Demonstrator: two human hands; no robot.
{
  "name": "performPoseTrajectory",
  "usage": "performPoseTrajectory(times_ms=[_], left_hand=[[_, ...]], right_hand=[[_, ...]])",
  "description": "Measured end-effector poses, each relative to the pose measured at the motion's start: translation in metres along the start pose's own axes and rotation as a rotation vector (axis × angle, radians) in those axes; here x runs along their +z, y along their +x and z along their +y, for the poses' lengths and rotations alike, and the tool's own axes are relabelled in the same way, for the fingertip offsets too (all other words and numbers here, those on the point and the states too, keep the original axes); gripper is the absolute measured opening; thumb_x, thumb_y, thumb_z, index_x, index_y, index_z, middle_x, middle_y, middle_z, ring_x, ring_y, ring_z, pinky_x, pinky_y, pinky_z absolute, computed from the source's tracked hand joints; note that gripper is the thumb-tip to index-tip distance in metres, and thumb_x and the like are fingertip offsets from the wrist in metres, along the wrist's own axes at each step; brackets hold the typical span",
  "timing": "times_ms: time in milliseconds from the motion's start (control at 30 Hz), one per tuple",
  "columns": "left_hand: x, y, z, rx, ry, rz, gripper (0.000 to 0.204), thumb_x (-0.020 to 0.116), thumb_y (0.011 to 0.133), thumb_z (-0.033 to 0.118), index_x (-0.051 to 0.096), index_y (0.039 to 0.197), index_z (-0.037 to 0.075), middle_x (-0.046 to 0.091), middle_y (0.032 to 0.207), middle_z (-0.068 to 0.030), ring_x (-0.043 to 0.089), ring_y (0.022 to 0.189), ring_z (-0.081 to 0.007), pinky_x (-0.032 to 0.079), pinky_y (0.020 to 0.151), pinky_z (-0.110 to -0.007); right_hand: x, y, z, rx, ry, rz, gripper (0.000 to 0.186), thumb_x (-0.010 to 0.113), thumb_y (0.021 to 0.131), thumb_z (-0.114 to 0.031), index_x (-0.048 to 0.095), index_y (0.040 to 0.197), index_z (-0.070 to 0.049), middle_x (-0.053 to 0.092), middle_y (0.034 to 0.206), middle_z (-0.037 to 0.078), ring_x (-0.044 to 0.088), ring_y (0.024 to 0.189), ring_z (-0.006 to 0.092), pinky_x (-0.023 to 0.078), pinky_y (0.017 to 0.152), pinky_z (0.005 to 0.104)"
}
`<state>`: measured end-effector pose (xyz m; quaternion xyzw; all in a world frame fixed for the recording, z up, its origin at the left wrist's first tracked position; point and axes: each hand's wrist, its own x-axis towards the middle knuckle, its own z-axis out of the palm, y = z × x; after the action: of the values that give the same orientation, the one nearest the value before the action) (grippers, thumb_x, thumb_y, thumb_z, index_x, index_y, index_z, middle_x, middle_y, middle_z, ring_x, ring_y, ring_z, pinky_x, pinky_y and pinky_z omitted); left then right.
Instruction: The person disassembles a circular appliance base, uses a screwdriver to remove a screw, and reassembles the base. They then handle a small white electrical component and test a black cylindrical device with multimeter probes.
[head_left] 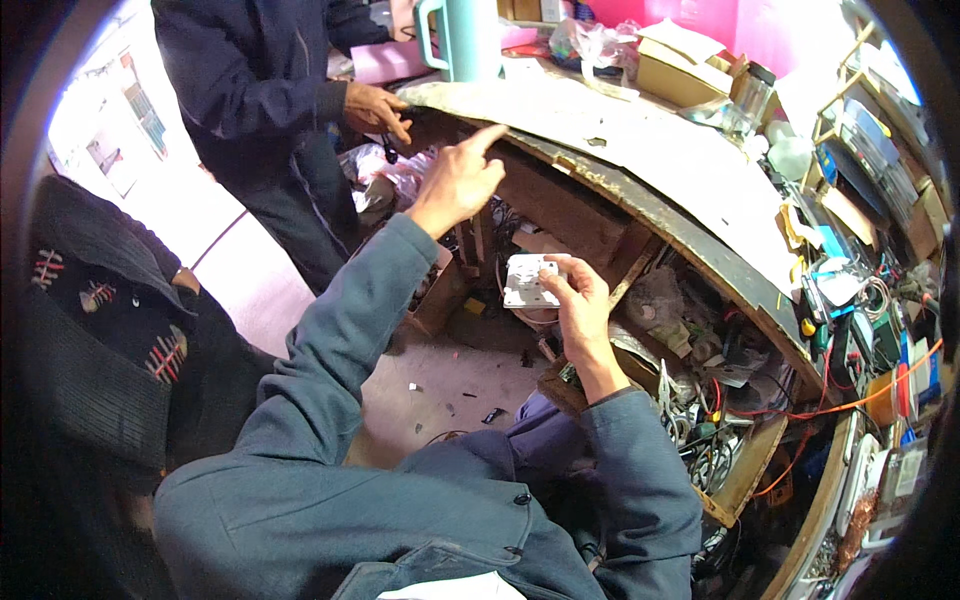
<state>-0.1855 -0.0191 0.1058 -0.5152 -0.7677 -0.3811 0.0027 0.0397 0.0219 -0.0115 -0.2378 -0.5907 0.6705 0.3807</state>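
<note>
My left hand (463, 188) is raised near the edge of the workbench (640, 135), its index finger stretched out and the other fingers partly curled, with nothing in it. In my right hand (580, 305) is a square white plastic panel (527, 281), pinched between thumb and fingers below the bench edge. Small marks or openings show on its face, but its exact kind is not clear. A thin pale cable appears to hang under it. Beyond my left hand, another person's hand (377, 110) rests close to the bench corner, fingers bent.
A teal mug (470, 40), a cardboard box (683, 70) and a clear jar (752, 95) stand on the bench. Tools and tangled wires (880, 330) crowd the right side. Cluttered shelves sit under the bench. A person in a dark patterned sweater (110, 330) is close at my left.
</note>
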Motion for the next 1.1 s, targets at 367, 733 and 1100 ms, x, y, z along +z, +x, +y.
performPoseTrajectory(times_ms=[367,733,1100], left_hand=[[0.096,0.142,0.043,0.246,0.109,-0.062,0.037,0.066,0.09,0.029,0.077,0.121,0.013,0.077,0.101,-0.0186,0.075,0.092,-0.0337,0.058,0.086,-0.044],[0.158,0.201,0.022,0.276,0.152,-0.062,0.02,0.07,0.09,0.024,0.076,0.099,0.007,0.075,0.102,-0.0166,0.073,0.095,-0.0353,0.056,0.083,-0.046],[0.085,0.133,0.035,0.216,-0.474,-0.141,0.022,0.071,0.1,0.022,0.075,0.092,0.002,0.065,0.074,0.0008,0.055,0.062,-0.0044,0.043,0.055,-0.024]], right_hand=[[0.001,0.01,0.017,-0.018,-0.072,0.01,0.023,0.073,0.096,-0.012,0.069,0.118,-0.005,0.072,0.1,0.004,0.068,0.081,0.0111,0.058,0.064,0.0273],[0.001,0.008,0.001,-0.039,-0.25,0.03,0.027,0.075,0.094,-0.016,0.071,0.115,0.0,0.075,0.099,0.007,0.068,0.092,0.0134,0.054,0.087,0.0303],[-0.003,0.018,0.018,-0.044,-0.174,0.063,0.025,0.073,0.095,-0.014,0.07,0.118,-0.003,0.072,0.096,0.004,0.066,0.082,0.0109,0.054,0.066,0.0258]])
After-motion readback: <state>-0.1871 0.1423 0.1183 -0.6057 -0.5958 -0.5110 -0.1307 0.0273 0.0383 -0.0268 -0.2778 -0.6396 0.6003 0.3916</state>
